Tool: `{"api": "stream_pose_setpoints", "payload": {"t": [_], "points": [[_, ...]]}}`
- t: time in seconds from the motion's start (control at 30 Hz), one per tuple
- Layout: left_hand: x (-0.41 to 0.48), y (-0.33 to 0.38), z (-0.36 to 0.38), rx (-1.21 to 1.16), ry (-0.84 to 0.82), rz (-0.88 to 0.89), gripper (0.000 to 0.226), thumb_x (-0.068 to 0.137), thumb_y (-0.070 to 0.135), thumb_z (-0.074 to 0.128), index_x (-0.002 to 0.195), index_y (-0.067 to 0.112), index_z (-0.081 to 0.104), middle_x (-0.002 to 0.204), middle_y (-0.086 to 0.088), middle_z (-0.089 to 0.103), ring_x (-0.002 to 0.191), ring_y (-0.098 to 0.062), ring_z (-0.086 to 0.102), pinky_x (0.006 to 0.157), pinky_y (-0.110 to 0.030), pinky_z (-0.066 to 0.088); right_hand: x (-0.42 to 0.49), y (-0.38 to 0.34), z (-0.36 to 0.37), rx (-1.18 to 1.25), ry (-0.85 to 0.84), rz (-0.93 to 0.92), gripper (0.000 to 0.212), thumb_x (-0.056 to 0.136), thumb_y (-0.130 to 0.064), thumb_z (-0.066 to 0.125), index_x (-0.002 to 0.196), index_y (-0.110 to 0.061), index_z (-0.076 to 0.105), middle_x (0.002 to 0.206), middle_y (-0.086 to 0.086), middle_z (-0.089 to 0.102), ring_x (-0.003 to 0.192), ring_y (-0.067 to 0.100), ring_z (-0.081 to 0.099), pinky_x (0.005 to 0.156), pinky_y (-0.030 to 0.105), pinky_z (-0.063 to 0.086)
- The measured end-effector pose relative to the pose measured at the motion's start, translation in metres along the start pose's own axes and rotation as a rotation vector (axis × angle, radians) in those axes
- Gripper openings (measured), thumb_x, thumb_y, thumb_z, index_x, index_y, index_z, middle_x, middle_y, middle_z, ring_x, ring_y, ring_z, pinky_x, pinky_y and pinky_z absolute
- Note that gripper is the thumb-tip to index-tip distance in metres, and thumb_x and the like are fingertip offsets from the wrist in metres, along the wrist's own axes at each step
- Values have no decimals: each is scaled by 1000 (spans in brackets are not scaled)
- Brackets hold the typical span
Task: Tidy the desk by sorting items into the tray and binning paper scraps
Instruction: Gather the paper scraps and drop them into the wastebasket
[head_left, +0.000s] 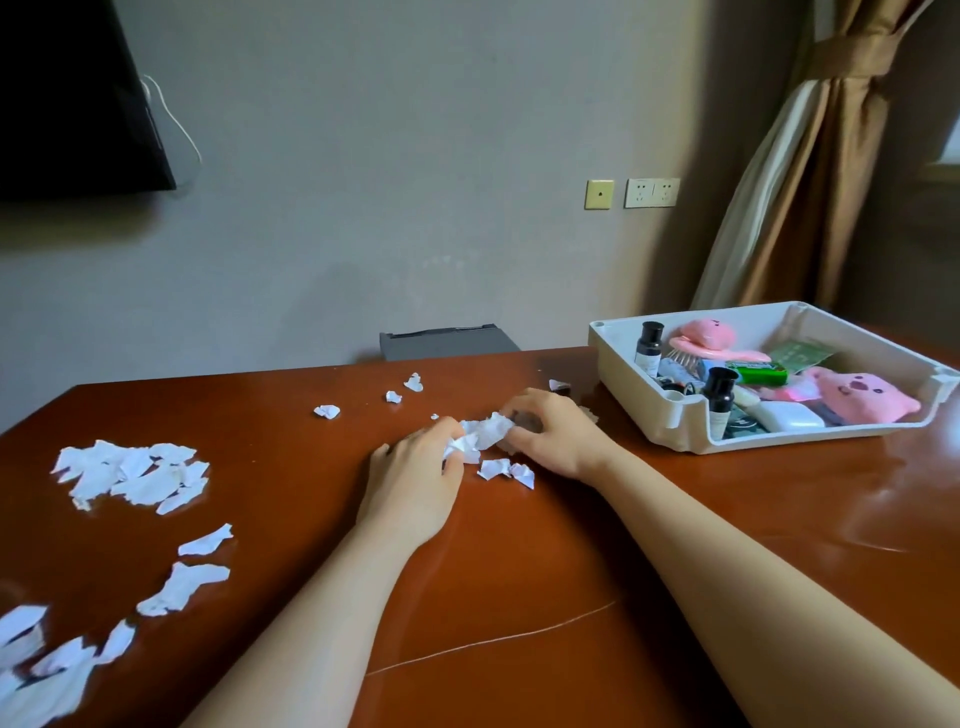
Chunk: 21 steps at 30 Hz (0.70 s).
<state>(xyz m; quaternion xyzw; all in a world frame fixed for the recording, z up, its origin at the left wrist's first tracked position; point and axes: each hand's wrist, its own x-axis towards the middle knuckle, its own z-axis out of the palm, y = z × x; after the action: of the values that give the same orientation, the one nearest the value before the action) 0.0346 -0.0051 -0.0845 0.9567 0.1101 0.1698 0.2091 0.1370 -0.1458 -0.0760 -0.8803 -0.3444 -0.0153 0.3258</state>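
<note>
Scraps (39, 675) near left, left hand (415, 475), right hand (558, 436) gripping crumpled paper (485, 431), tray (670, 426) right

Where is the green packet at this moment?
In the head view, the green packet lies inside the white tray on the right side, between the pink brush behind it and the pink plush toy in front.

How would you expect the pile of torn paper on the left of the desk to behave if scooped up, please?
The paper pile is loose, thin torn pieces, so it probably weighs little and would scatter rather than lift as one. On the glossy desk the pieces would likely slide when pushed.
</note>
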Motion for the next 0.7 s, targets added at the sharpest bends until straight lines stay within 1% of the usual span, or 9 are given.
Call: {"api": "stream_pose_setpoints", "payload": {"t": [0.1,0.17,0.23,0.33,0.47,0.53,0.6,0.63,0.7], "points": [[-2,1,-4,-32,40,7,16,97,18,41,109,24,50,95,-1,65,88,-25,62,79,-36,48,-10,-4,-1,139,43,-12,19,86,-16,53,104,-14,60,106,-1,54,101,17,54,87,32,46],[-1,0,-3,-51,96,-15,22,96,23,43,117,25,49,112,-2,64,101,-25,58,85,-38,47,-13,-3,-6,60,108,-46,28,87,-21,49,113,-17,56,113,-3,51,107,17,50,90,32,45],[0,-2,-3,0,178,-60,35,96,33,42,130,27,46,136,2,50,124,-22,44,97,-40,39,-14,-2,-13,-173,148,-40,31,89,-29,47,118,-20,55,121,0,52,110,22,46,93,38,44],[0,-3,-5,100,177,-135,49,94,48,38,139,30,40,141,1,40,130,-23,34,101,-41,35,-12,0,-22,-344,5,85,33,91,-38,50,122,-28,55,124,3,52,116,26,45,96,40,44],[-3,3,-6,114,56,-108,48,96,44,39,141,26,39,136,-6,46,124,-25,41,96,-37,41,-10,-8,-22,-224,-204,48,22,82,-47,60,99,-33,60,106,3,56,103,24,52,91,38,46],[-3,7,-9,123,0,-48,42,98,34,39,139,24,42,133,-7,49,121,-26,46,95,-35,42,-9,-13,-19,-268,-251,-2,37,83,-41,63,115,-25,57,110,3,57,108,21,51,91,40,46],[-2,12,-13,138,-70,-15,39,99,28,38,137,19,45,133,-9,50,121,-26,47,96,-33,39,-9,-15,-15,-304,-206,-39,41,83,-37,64,121,-25,55,99,-3,53,97,17,52,85,37,48],[-5,16,-16,150,-96,-20,39,100,26,38,137,17,46,134,-9,50,122,-26,46,97,-32,39,-9,-16,-12,-315,-200,-61,35,83,-33,63,116,-25,58,89,-7,49,88,16,49,79,33,47],[-5,20,-18,155,-126,-20,39,99,26,39,136,14,47,135,-10,49,123,-26,46,99,-33,39,-8,-16,-8,-337,-194,-100,8,84,-25,60,88,-18,60,73,-8,39,83,24,51,68,34,41]]}}
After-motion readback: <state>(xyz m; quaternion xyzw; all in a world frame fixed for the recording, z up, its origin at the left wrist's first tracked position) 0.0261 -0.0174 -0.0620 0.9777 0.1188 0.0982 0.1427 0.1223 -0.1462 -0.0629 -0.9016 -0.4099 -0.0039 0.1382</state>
